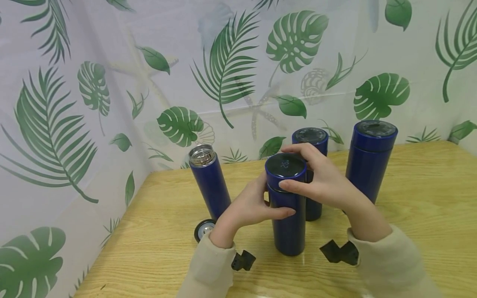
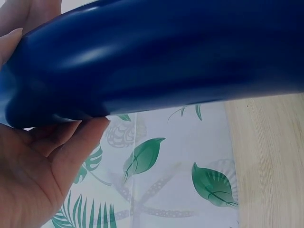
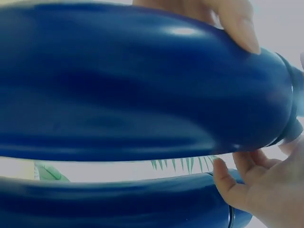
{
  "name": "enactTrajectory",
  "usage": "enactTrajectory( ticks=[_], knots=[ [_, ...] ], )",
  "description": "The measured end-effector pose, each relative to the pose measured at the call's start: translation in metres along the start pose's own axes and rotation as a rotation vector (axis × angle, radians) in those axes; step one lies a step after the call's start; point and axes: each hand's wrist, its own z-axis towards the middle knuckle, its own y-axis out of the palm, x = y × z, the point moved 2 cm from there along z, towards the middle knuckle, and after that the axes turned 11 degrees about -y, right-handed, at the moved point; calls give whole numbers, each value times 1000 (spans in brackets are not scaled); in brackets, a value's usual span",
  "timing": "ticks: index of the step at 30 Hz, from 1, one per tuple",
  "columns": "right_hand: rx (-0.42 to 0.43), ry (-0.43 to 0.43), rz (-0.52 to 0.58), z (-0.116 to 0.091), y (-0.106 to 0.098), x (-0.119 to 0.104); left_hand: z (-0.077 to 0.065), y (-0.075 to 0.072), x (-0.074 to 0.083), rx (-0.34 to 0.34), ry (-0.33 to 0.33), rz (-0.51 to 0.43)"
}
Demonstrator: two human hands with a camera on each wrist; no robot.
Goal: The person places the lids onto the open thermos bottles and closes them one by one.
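Observation:
In the head view a dark blue thermos bottle [image 1: 289, 234] stands upright at the middle of the table, its black-topped lid [image 1: 284, 165] showing faint lit digits. My left hand [image 1: 249, 205] grips the upper body, thumb across the front. Higher up, my right hand [image 1: 324, 178] holds the lid between thumb and fingers. A thin seam parts lid from body. In the left wrist view the blue body [image 2: 156, 57] fills the top, with my left hand's fingers [image 2: 83, 147] along its edge. From the right wrist, my right hand [image 3: 270, 190] shows at the lid end.
To the left an uncapped blue thermos [image 1: 210, 182] shows its steel mouth, with a removed lid [image 1: 203, 230] lying by its base. Two capped blue bottles stand behind and right: one close behind [image 1: 311, 138], another farther right [image 1: 370, 165]. A leaf-printed cloth [image 1: 238, 120] hangs behind the wooden table [image 1: 156, 248].

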Motion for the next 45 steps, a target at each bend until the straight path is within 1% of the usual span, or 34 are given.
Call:
enactTrajectory(
  ticks=[6,9,12,16,19,20,22,27,29,31,36,38,39,41,42,45],
  knots=[
    [-45,-60,168,-2,0,-1,0,0,0,-4,-1,-9],
    [-47,-72,207,-2,0,-2,0,0,0,-3,-6,-12],
    [-34,-47,168,-2,0,-2,0,0,0,1,-10,-1],
    [-1,7,51,0,2,1,0,0,0,2,-19,6],
    [12,18,-5,1,4,3,0,0,0,1,-26,-1],
    [9,12,-5,1,4,4,0,0,0,1,-31,-5],
    [-5,-2,32,1,3,3,-4,-2,9,1,-43,-9],
    [-35,-43,182,-2,0,0,-14,-5,32,-7,-59,-23],
    [-32,-41,202,-2,-1,1,-14,-5,32,-8,-52,-28],
    [-21,-21,191,-2,-1,1,-13,-4,29,-6,-44,-27],
    [28,28,48,0,2,1,-4,-1,10,-3,-36,-12],
    [36,31,3,0,3,1,-1,0,3,-3,-35,-6],
    [34,26,-6,0,3,1,0,0,1,-1,-36,-3],
    [22,12,16,0,2,0,-1,0,1,3,-40,-3],
    [15,0,44,0,2,0,-1,0,3,4,-46,-7],
    [-7,-42,149,-2,-1,-1,-6,-1,14,4,-54,-15]
  ],
)
